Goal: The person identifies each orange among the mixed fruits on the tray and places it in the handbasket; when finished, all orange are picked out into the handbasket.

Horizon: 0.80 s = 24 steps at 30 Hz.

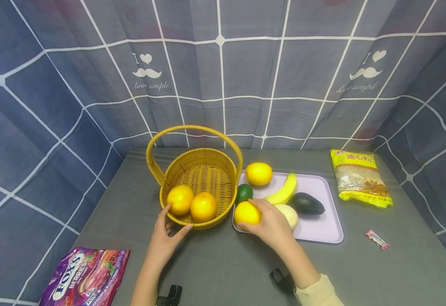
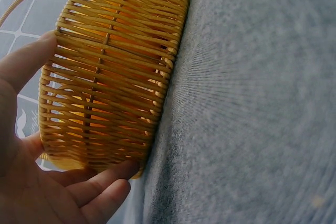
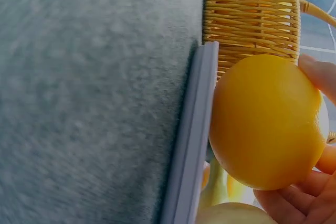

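Note:
My left hand (image 1: 164, 240) holds the near left side of a woven wicker basket (image 1: 230, 178), the thumb at the rim and the other fingers along the wall. Inside the basket, two oranges (image 1: 204, 207) lie side by side at the near left. My right hand (image 1: 272, 223) grips another orange (image 3: 268, 121) from its right side, over the near left corner of a pale lilac tray (image 1: 334, 216). Around it on the tray are a banana (image 1: 284, 191), a dark avocado (image 1: 306, 204), a round green fruit (image 1: 244, 194), a cream-coloured fruit (image 1: 289, 216) and a yellow-orange fruit (image 1: 259, 174).
A yellow food packet (image 1: 360, 178) lies right of the tray, with a small pink wrapper (image 1: 377, 239) nearer. At the front left is a purple FOX'S candy bag (image 1: 87, 276). Grey checked curtain (image 1: 246, 72) encloses the back and sides; the basket's handle (image 1: 194, 126) arches upward.

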Available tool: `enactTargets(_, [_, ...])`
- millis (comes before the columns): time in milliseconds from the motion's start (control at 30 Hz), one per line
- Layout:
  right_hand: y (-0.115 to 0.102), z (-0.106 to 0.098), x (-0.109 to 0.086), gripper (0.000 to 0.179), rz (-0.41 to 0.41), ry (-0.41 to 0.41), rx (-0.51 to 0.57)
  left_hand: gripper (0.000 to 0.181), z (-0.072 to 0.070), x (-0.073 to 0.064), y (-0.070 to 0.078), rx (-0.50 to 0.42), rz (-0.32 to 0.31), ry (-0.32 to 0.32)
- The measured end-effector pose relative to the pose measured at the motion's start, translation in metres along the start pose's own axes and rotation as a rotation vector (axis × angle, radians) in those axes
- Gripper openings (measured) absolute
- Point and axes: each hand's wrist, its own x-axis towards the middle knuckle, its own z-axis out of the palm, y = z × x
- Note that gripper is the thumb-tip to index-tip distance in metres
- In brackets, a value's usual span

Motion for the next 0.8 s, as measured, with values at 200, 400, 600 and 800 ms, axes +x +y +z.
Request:
enactTargets(200, [-0.002, -0.009, -0.001, 0.07, 0.047, -0.014, 0.117, 0.094, 0.001, 0.0, 0.001, 0.001, -0.002, -0.001])
enactTargets(400, [-0.008, -0.021, 0.0, 0.068, 0.081, -0.021, 0.204, 0.094, 0.001, 0.0, 0.001, 0.006, -0.005, -0.004])
enactTargets(600, [-0.019, -0.026, 0.007, 0.067, 0.118, 0.001, 0.376, 0.094, 0.0, -0.001, 0.002, 0.006, -0.019, -0.012])
enactTargets(800, [-0.028, -0.012, 0.021, 0.059, 0.114, 0.067, 0.694, 0.094, 0.0, 0.0, 0.001, 0.001, -0.014, -0.01])
